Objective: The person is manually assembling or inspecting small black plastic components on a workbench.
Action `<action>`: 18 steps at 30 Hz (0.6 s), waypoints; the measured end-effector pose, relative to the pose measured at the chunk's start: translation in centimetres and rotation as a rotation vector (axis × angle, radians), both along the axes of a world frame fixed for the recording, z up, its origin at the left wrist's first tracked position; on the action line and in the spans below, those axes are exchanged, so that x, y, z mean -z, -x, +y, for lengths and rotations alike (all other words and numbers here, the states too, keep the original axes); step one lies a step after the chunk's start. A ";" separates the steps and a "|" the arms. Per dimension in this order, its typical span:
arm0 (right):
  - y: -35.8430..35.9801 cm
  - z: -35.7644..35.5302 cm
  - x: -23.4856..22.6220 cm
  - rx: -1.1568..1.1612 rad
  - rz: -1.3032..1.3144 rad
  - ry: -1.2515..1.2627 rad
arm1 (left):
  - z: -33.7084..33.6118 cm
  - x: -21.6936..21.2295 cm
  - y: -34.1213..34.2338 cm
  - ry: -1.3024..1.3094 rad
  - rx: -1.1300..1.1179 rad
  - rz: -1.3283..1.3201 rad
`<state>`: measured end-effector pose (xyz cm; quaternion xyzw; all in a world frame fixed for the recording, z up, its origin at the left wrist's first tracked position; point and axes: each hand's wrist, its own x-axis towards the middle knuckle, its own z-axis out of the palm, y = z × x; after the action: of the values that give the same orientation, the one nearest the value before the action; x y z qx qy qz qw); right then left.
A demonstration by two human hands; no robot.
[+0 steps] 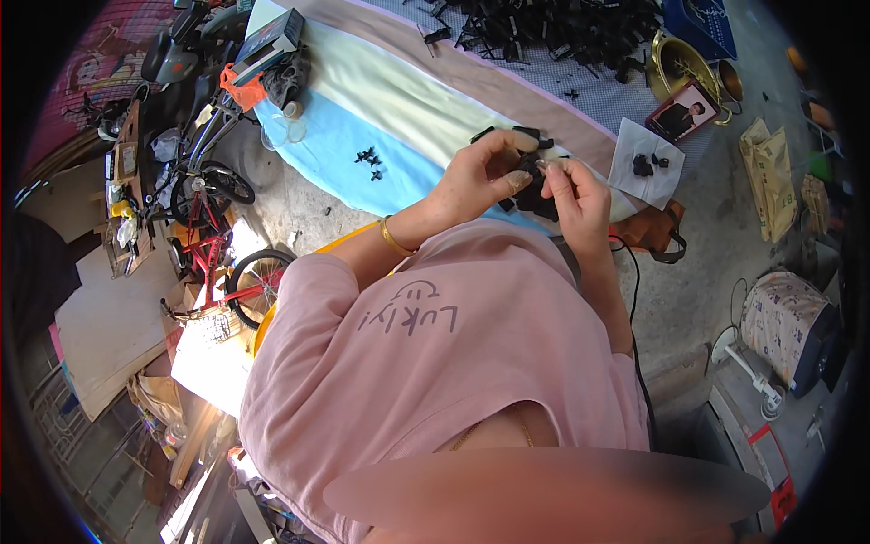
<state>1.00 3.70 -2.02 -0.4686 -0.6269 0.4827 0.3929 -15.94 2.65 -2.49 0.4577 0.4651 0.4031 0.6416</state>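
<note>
Left hand [480, 174] and right hand [582, 192]: fingertips together, pinching a small black part [531, 167], partly hidden, over the near edge of the striped cloth [331, 154]. Brass pot [656, 71]: contents unclear; phone [681, 111] just beside. White paper [648, 186]: few black pieces [642, 165].

Ahead to your right you have a phone [684, 112], with a pot [668, 62] (brass, and shiny inside) just beyond it. Farther right is a paper bag [772, 181], pale brown and creased. On your left there's a red bike [212, 263]; farther ahead, an orange bag [243, 91] near a box [272, 42].
</note>
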 end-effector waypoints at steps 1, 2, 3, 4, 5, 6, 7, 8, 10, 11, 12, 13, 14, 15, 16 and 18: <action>0.0 -0.1 -0.1 -0.001 -0.001 0.000 | -0.1 -0.3 -0.1 0.025 0.018 -0.014; 0.1 -0.1 -0.3 -0.027 -0.018 0.036 | -0.1 -0.1 -0.1 0.025 0.017 -0.015; 0.1 -0.1 -0.5 -0.054 -0.035 0.072 | -0.2 0.1 -0.2 0.005 -0.032 -0.035; 0.1 -0.1 -0.6 -0.054 -0.035 0.073 | -0.3 0.2 -0.3 -0.015 -0.081 -0.055; 0.1 -0.1 -0.7 -0.062 -0.039 0.076 | -0.4 0.3 -0.4 -0.014 -0.082 -0.055; 0.2 -0.1 -0.7 -0.071 -0.043 0.079 | -0.5 0.4 -0.5 -0.045 -0.101 -0.038; 0.2 -0.1 -0.9 -0.072 -0.043 0.079 | -0.5 0.4 -0.5 -0.076 -0.121 -0.020; 0.3 -0.1 -1.1 -0.079 -0.041 0.075 | -0.5 0.5 -0.5 -0.076 -0.122 -0.020; 0.4 -0.2 -1.2 -0.083 -0.036 0.074 | -0.5 0.5 -0.7 -0.166 -0.124 0.028; 0.5 -0.2 -1.2 -0.068 -0.032 0.068 | -0.5 0.5 -0.8 -0.166 -0.122 0.030; 0.6 -0.3 -1.2 -0.054 -0.030 0.061 | -0.6 0.5 -0.8 -0.145 -0.147 -0.024; 0.7 -0.3 -1.2 -0.054 -0.031 0.061 | -0.6 0.5 -0.8 -0.124 -0.172 -0.076; 0.8 -0.2 -1.3 -0.072 -0.044 0.065 | -0.7 0.5 -0.7 -0.124 -0.173 -0.077; 0.7 -0.2 -1.3 -0.088 -0.054 0.072 | -0.7 0.6 -0.6 -0.181 -0.150 -0.014; 0.7 -0.1 -1.1 -0.086 -0.052 0.074 | -0.7 0.7 -0.5 -0.237 -0.127 0.048; 0.6 0.2 -0.4 -0.103 -0.030 0.160 | -0.5 0.5 -0.5 -0.334 -0.137 0.173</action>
<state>0.37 3.89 -1.65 -0.4728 -0.6154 0.5437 0.3197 -15.46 2.15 -2.99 0.5579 0.4753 0.4765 0.4856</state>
